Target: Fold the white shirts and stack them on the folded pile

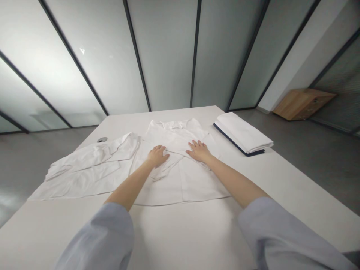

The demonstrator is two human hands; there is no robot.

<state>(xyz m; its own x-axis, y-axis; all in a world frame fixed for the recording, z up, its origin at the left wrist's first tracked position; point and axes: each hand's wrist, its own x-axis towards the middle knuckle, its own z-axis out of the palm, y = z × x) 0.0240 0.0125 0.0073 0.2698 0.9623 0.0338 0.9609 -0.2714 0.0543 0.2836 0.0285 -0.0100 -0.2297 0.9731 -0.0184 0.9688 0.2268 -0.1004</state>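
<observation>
A white collared garment (168, 187), like a shirt or coat, lies spread on the table, its collar at the far side and its hem toward me. Its sleeves appear folded in across the body. My left hand (158, 156) rests on the left part of it with fingers extended. On the right part my right hand (198, 150) lies flat, fingers spread. Neither hand grips anything. Left of this garment is a second white garment (92, 165), rumpled and loosely laid out.
A stack of folded white cloth (243, 131) with a dark navy piece (233, 143) under it sits at the table's right edge. A round grey disc (102, 139) is set in the white table (180, 232) at left. Beyond stand frosted glass panels and a wooden cabinet (303, 103).
</observation>
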